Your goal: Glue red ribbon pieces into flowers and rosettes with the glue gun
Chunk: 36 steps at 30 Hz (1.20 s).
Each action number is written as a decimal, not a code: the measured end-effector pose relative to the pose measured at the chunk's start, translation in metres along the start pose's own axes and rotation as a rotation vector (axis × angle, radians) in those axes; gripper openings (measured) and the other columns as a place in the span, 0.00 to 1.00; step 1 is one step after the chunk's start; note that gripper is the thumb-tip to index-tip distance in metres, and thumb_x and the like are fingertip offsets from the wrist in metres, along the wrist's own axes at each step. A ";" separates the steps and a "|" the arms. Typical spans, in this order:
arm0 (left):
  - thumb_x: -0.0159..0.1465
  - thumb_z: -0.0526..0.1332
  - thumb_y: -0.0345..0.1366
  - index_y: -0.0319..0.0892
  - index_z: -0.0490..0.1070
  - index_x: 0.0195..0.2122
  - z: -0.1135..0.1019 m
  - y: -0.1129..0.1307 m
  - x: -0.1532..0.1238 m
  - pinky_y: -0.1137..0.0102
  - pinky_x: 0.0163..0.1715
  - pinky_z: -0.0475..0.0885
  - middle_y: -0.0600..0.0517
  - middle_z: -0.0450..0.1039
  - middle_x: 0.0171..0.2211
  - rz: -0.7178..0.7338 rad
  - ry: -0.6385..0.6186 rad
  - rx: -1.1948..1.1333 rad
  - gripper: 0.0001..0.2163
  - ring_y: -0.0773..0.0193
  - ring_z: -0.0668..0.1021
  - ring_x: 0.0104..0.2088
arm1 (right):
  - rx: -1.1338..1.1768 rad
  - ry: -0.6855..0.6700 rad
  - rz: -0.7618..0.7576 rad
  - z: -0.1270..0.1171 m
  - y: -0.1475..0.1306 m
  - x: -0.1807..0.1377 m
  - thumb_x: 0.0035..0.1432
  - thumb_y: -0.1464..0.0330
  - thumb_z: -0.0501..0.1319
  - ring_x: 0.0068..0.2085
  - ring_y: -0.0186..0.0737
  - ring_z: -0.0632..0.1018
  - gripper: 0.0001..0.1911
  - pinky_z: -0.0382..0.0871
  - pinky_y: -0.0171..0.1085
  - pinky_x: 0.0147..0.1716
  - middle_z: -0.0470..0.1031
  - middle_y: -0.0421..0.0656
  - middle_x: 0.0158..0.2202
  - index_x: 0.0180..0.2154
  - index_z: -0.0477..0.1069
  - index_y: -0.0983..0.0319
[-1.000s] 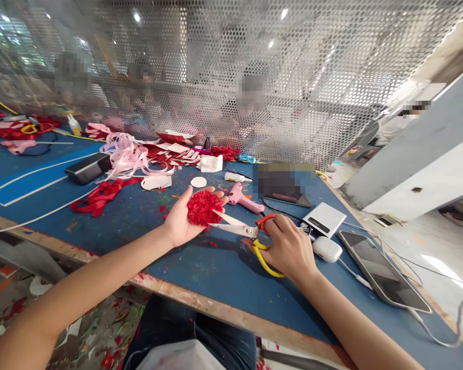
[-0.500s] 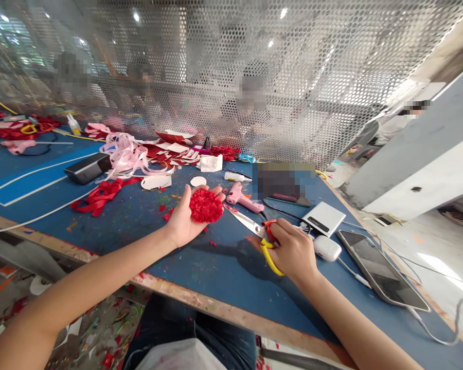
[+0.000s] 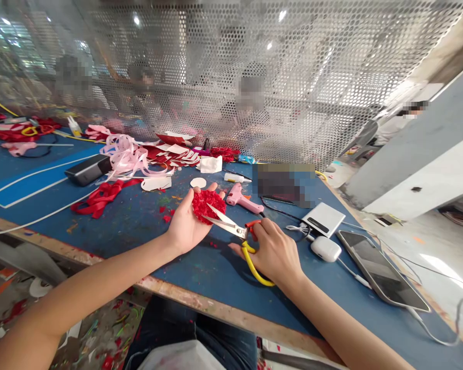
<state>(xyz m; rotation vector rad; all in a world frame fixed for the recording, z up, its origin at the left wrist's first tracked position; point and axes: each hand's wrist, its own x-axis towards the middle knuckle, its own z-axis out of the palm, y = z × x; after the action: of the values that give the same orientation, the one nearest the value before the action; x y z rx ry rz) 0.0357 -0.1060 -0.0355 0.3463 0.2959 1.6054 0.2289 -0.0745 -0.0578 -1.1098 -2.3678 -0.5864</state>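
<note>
Resting in the palm and fingers of my left hand (image 3: 185,226) is a round, ruffled red rosette (image 3: 205,201). My right hand (image 3: 274,247) grips a pair of scissors (image 3: 231,227) by its red and yellow handles. The blades are slightly parted and lie over the rosette's face, pointing up and left; whether they cut into it I cannot tell. Behind the rosette lie a white paper disc (image 3: 198,183) and a pink glue gun (image 3: 244,199). Small red scraps (image 3: 167,218) are scattered on the blue table (image 3: 200,272) beside my left hand.
Red ribbon (image 3: 100,199), pink ribbon (image 3: 125,154) and a black box-like device (image 3: 88,169) are at the left. On the right sit a white power bank (image 3: 324,219), a white case (image 3: 326,248) and a phone (image 3: 381,270) with cables. A perforated metal screen (image 3: 216,72) stands behind.
The scissors in my right hand have moved left, from beside the rosette to over it. My left hand has tilted slightly, with the rosette still in it.
</note>
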 end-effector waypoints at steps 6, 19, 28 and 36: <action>0.68 0.46 0.43 0.43 0.68 0.27 0.001 -0.001 -0.001 0.55 0.53 0.65 0.49 0.74 0.46 0.002 0.008 -0.023 0.18 0.55 0.74 0.52 | -0.039 0.038 -0.052 0.003 -0.006 -0.003 0.57 0.52 0.52 0.23 0.33 0.66 0.25 0.47 0.33 0.20 0.62 0.41 0.19 0.21 0.69 0.63; 0.68 0.46 0.46 0.38 0.69 0.50 -0.010 0.012 0.016 0.61 0.52 0.68 0.44 0.70 0.53 -0.046 0.082 0.075 0.21 0.56 0.71 0.54 | 0.016 0.073 0.019 -0.003 0.018 0.007 0.58 0.50 0.50 0.28 0.40 0.66 0.22 0.61 0.36 0.28 0.63 0.45 0.28 0.28 0.65 0.63; 0.68 0.41 0.47 0.28 0.59 0.59 -0.009 0.007 0.014 0.62 0.51 0.67 0.37 0.73 0.49 -0.227 0.031 0.151 0.28 0.53 0.75 0.50 | -0.099 0.085 -0.015 0.002 0.022 0.002 0.56 0.59 0.53 0.30 0.40 0.68 0.15 0.54 0.34 0.23 0.63 0.44 0.27 0.28 0.69 0.63; 0.66 0.39 0.52 0.28 0.68 0.51 -0.019 0.026 0.019 0.61 0.42 0.71 0.33 0.74 0.46 -0.608 -0.042 0.385 0.32 0.50 0.79 0.43 | -0.121 0.125 -0.157 0.000 0.027 0.004 0.52 0.61 0.56 0.28 0.38 0.66 0.12 0.52 0.35 0.24 0.65 0.44 0.27 0.27 0.70 0.63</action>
<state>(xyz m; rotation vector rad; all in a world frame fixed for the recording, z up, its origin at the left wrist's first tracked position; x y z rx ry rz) 0.0036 -0.0884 -0.0421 0.5250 0.6165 0.9377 0.2481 -0.0564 -0.0510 -0.9122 -2.3502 -0.8390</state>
